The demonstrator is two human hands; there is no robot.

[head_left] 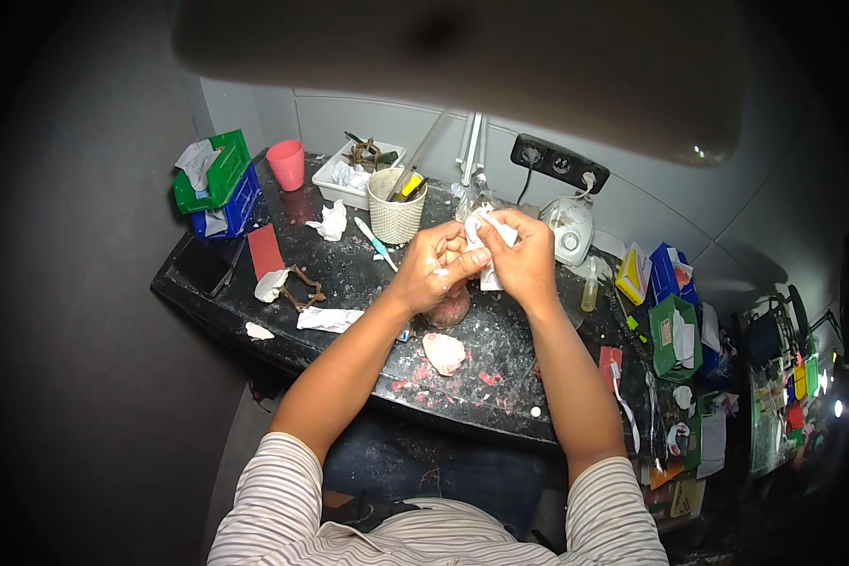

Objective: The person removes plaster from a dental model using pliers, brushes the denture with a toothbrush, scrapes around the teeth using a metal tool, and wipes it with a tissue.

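Both my hands meet above the middle of a black, debris-strewn desk. My right hand [526, 262] is closed on a white tissue [492, 275], which hangs below its fingers. Close against it, my left hand [431, 271] has its fingers curled and its thumb reaching toward the tissue. White smears show on the left fingers; what they grip is hidden. Under the hands sits a rounded reddish-brown lump [449, 311]. Nearer to me lies a pinkish-white plaster-like piece [443, 353]. Beside my left forearm is a flattened white tube [330, 321].
Left: a brown wire frame [304, 291], a red sheet [265, 251], stacked green and blue bins [219, 184]. Behind: a pink cup [286, 165], a white tray [340, 189], a woven pot [396, 212], a toothbrush [375, 243]. Right: a small bottle [590, 291], a green bin [675, 338]. A dark lamp shade [462, 57] hangs overhead.
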